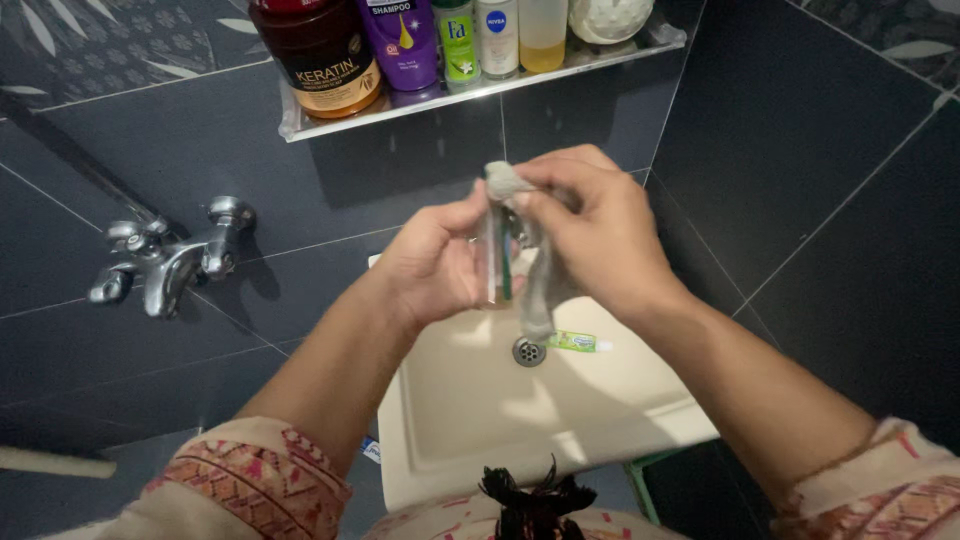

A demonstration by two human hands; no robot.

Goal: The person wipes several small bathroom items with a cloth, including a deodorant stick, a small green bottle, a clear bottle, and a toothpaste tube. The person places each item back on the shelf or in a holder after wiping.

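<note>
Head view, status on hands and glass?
Left hand grips clear glass upright over sink. Right hand presses grey cloth into it. Toothpaste tube by drain, clear of hands.

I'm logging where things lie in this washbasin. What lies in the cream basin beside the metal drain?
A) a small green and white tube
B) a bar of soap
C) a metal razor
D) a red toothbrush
A: a small green and white tube lies flat just right of the metal drain in the cream basin.

A glass shelf [300,128] on the dark tiled wall [800,120] carries a brown jar [320,50], a purple bottle [400,40] and smaller bottles, a chrome tap [165,260] juts out at left, and a small green tube [578,342] lies beside the drain [528,351] of the cream basin [480,420].
</note>
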